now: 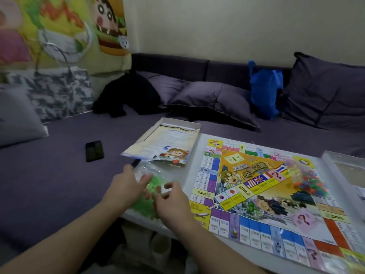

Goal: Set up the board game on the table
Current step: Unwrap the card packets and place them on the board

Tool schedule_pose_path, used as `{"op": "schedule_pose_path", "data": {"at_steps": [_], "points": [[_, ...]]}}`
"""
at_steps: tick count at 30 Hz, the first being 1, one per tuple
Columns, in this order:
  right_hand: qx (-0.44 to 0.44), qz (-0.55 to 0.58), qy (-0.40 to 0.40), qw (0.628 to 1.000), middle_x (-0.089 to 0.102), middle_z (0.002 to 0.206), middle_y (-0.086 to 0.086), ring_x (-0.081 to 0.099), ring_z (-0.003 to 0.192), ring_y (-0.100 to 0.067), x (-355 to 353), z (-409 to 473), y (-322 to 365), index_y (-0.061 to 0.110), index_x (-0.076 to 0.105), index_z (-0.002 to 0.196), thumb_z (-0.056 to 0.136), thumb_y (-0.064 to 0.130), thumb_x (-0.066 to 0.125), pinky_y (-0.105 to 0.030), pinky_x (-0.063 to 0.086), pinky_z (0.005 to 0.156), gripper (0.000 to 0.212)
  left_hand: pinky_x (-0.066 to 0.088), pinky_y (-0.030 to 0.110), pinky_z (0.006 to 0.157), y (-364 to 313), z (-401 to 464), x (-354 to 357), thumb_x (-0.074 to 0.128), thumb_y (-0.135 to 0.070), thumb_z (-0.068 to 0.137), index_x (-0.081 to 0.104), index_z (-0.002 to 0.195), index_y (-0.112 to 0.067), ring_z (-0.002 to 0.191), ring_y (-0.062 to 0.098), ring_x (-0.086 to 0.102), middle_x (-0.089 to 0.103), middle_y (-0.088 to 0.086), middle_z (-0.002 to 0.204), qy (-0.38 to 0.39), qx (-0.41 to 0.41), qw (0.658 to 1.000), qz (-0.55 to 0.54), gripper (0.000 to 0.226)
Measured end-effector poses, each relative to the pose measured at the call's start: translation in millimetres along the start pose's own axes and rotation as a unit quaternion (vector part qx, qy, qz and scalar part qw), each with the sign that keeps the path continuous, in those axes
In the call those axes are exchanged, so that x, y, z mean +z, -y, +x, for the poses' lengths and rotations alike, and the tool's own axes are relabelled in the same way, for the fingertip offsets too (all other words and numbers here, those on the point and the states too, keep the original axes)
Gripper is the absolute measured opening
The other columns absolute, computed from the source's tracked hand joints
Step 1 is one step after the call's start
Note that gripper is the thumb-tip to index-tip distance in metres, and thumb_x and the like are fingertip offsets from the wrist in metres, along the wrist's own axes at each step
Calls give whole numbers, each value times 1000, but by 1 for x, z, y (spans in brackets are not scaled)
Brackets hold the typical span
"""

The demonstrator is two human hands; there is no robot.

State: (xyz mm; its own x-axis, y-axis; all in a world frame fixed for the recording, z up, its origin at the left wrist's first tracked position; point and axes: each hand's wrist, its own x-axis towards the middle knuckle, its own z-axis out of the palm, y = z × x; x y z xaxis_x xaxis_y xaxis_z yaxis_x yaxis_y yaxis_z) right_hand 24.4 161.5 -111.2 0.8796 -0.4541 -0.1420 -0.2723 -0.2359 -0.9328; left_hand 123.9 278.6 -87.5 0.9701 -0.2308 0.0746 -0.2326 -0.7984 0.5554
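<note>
Both hands, left hand (pixel 126 184) and right hand (pixel 173 200), curl their fingers around a clear bag of green pieces (pixel 147 196). The colourful game board (pixel 262 196) lies flat on the white surface (pixel 189 161), a bag of mixed-colour pieces (pixel 308 182) resting on it.

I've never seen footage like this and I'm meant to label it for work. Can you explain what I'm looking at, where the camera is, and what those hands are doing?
There is no machine here: a person wears a camera on their head, looking forward and down. The single picture shows their own left hand and right hand, both on a clear bag of green pieces at the table's edge. On the table lie the unfolded game board, a bag of mixed coloured pieces resting on it, and an open box holding a printed sheet. A dark phone lies on the sofa.
</note>
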Motion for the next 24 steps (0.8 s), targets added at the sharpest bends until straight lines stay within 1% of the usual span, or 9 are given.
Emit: {"op": "schedule_pose_path", "data": {"at_steps": [3, 6, 8, 10, 14, 16, 19, 21, 24], "points": [[-112, -204, -79, 969, 49, 136, 2, 52, 123, -16, 14, 1, -13, 22, 40, 143, 103, 39, 53, -32, 49, 101, 45, 50, 41, 93, 27, 2, 11, 50, -40, 105, 44, 144, -15, 123, 25, 54, 51, 3, 137, -43, 43, 997, -43, 47], [-191, -319, -16, 928, 37, 154, -1, 38, 141, -22, 20, -1, -26, 20, 36, 153, 105, 34, 43, -37, 37, 117, 51, 25, 35, 126, 47, -2, 36, 37, -39, 110, 31, 162, -22, 156, 16, 23, 24, -3, 170, 93, 135, 986, 26, 55], [-190, -374, 38, 907, 35, 161, -3, 30, 149, -25, 22, 1, -35, 17, 33, 158, 108, 35, 38, -40, 26, 124, 54, 2, 29, 128, 51, -5, 47, 28, -41, 113, 11, 167, -24, 160, 11, -4, 1, -8, 174, 171, 146, 973, 56, 59], [-184, -392, 50, 900, 32, 165, -1, 21, 155, -24, 21, 2, -40, 17, 29, 161, 110, 37, 36, -41, 18, 128, 55, -4, 27, 126, 51, -4, 52, 25, -42, 113, 4, 167, -26, 159, 9, -12, -5, -11, 174, 185, 147, 970, 57, 59], [-177, -389, 55, 902, 31, 167, 1, 17, 158, -24, 15, 4, -40, 20, 28, 162, 109, 41, 41, -44, 16, 130, 59, -1, 29, 128, 48, 5, 51, 23, -45, 112, 7, 167, -28, 159, 9, -9, 0, -13, 173, 193, 163, 965, 73, 60], [-185, -382, 54, 904, 32, 167, 0, 18, 158, -23, 2, -1, -34, 19, 30, 161, 108, 39, 44, -43, 16, 129, 59, 10, 35, 130, 42, 6, 49, 20, -48, 110, 22, 165, -26, 161, 14, 8, 17, -9, 172, 138, 193, 966, 105, 60], [-193, -356, 28, 914, 36, 164, 0, 27, 153, -20, -27, -8, -28, 20, 34, 159, 108, 34, 45, -38, 20, 126, 54, 39, 41, 113, 11, -6, 45, 21, -45, 105, 60, 139, -15, 132, 24, 54, 62, 3, 142, 23, 247, 958, 143, 61], [-197, -330, -3, 923, 43, 157, 1, 38, 144, -19, -51, -12, -30, 23, 39, 155, 108, 33, 45, -37, 29, 121, 48, 46, 42, 103, -24, -19, 47, 30, -40, 105, 65, 132, -12, 120, 26, 60, 67, 5, 131, 2, 281, 953, 112, 52], [-188, -316, -43, 929, 55, 144, -1, 48, 130, -21, -96, -17, -36, 22, 49, 146, 107, 27, 44, -39, 40, 113, 40, 49, 43, 96, -78, -34, 65, 45, -26, 108, 62, 137, -12, 118, 29, 61, 66, 7, 134, 17, 310, 949, 61, 37]]}}
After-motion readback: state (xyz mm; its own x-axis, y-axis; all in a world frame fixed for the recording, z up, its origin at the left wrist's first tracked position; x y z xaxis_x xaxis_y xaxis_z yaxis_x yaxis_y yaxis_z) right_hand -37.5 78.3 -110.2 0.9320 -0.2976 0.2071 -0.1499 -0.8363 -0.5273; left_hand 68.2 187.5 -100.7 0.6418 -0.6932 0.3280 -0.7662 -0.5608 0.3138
